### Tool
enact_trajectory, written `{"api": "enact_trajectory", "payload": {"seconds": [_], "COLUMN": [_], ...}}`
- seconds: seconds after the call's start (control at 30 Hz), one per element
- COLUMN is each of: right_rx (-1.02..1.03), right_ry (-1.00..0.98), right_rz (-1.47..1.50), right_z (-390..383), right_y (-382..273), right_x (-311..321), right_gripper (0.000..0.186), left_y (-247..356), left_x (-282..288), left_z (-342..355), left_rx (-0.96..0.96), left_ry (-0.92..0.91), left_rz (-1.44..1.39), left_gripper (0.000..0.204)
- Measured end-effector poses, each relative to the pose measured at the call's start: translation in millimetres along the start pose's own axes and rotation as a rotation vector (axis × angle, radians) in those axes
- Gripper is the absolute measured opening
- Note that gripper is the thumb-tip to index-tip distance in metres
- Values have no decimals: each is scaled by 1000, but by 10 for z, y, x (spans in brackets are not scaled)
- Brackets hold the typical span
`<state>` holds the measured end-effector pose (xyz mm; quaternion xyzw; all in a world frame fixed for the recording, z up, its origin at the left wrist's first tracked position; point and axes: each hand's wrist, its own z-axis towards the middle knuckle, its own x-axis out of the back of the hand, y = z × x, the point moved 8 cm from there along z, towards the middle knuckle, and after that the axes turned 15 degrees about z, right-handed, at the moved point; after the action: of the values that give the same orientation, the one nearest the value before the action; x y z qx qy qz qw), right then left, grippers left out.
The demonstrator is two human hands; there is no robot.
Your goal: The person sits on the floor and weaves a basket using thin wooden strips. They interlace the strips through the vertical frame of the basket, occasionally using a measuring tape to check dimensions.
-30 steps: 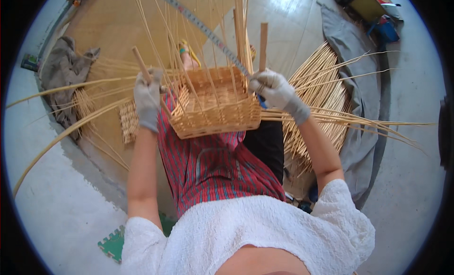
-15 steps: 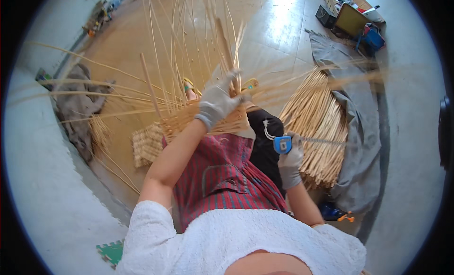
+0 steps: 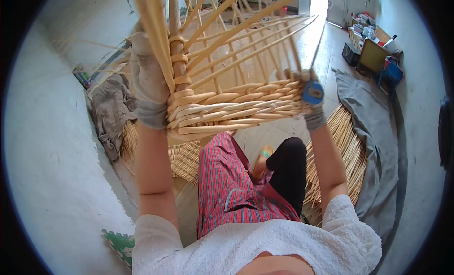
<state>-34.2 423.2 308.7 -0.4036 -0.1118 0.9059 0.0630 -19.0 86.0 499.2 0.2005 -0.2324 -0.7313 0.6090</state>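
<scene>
Basket (image 3: 236,109) held aloft in front of the person, above the lap and the red striped apron (image 3: 220,180); the gloved left hand (image 3: 149,62) lies along its left end, just beside the wooden corner stick (image 3: 174,14); its grip is blurred, the fingers mostly lost behind a bundle of canes (image 3: 153,29), so how far it is closed cannot be told. The gloved right hand (image 3: 306,77), at the opposite end, has its grip curled round a blue tape measure (image 3: 313,92), kept close against the basket's right corner; a dark line rising from it may be the tape's blade seen edge-on. Hands at both ends presumably share the weight and keep the wall level; the raised position probably serves to bring the side near the eye. The wall itself is pale, glossy and tightly woven, in thick twisted rows, lighter through the middle; three bands of cane (image 3: 182,80) ring the corner stick above the weave; long loose stalks slant and fan beyond the rim, untrimmed.
</scene>
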Motion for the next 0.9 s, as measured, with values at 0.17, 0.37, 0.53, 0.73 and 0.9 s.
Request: {"api": "enact_trajectory", "payload": {"seconds": [0.17,0.37,0.53,0.73,0.9], "right_rx": [99,230,242,190,141], "right_ry": [-111,270,605,810,845], "right_rz": [-308,-847,-763,-623,-546], "right_z": [224,-334,-1122,-1890,-1927], "right_y": [-734,-967,-1014,-684,-781], "right_x": [-479,-37,860,1764,2074], "right_gripper": [41,39,30,41,35], "left_y": [-1844,-3021,-3770,-4586,-4697], "left_x": [75,-348,-767,-782,-737], "left_z": [48,-248,-1151,-2363,-2541], "left_rx": [293,322,844,1115,1121], "left_ry": [-59,-658,-258,-154,-18], "left_rz": [-740,-1084,-626,-624,-555], "left_gripper": [68,73,83,65,50]}}
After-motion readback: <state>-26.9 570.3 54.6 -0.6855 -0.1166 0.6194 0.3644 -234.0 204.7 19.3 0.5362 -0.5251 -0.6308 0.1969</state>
